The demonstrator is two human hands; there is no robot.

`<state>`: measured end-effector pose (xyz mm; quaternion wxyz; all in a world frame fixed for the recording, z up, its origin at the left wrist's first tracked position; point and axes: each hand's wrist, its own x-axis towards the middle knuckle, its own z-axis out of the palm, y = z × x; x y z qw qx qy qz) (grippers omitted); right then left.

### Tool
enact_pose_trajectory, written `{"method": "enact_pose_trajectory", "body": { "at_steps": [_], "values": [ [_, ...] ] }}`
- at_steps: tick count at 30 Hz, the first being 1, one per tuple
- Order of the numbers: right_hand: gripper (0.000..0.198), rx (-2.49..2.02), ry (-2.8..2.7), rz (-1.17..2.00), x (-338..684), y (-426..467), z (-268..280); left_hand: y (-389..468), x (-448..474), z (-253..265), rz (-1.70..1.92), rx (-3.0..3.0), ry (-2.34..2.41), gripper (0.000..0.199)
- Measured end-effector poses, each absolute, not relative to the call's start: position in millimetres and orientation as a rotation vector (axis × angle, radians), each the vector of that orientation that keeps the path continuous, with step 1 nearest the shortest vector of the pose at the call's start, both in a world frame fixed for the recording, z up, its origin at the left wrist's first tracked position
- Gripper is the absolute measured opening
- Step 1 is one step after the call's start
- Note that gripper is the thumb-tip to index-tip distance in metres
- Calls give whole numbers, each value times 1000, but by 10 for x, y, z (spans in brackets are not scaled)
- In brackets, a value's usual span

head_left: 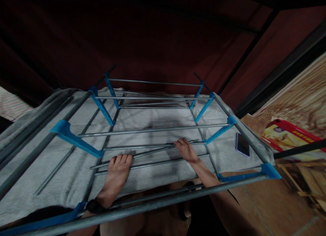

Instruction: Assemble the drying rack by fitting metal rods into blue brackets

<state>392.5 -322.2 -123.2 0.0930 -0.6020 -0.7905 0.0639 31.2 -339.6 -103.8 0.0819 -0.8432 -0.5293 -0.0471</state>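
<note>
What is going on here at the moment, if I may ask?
A person's left hand and right hand both hold a thin metal rod, slanting inside a metal frame with blue brackets. The frame rests on a gray cloth, and a phone lies on the cloth at the right.

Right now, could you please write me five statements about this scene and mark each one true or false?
1. The left hand and right hand are on the same slanted rod. True.
2. A phone lies on the grey cloth. True.
3. The right hand holds the phone. False: the phone lies apart, to the right of that hand.
4. The brackets are blue. True.
5. The left wrist is bare. False: it wears a dark band.
</note>
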Motion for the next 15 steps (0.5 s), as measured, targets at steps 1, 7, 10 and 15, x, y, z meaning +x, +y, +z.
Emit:
{"method": "enact_pose_trajectory", "body": {
  "at_steps": [1, 7, 10, 15],
  "values": [
    [31, -1775, -2337, 204, 3929, -3222, -1219, -3417, 280, -1007, -128, -2503, -1599, 39],
    [34, -1742, -2300, 273, 3947, -3214, -1165, -3580, -41, -814, 8, -2496, -1773, 45],
    [35, -1725, -2321, 291, 3957, -3197, -1163, -3664, -231, -748, 66, -2427, -1891, 46],
    [33, -1690, -2342, 239, 3995, -3197, -1175, -3738, -457, -701, 25, -2503, -1884, 53]
  ]
}}
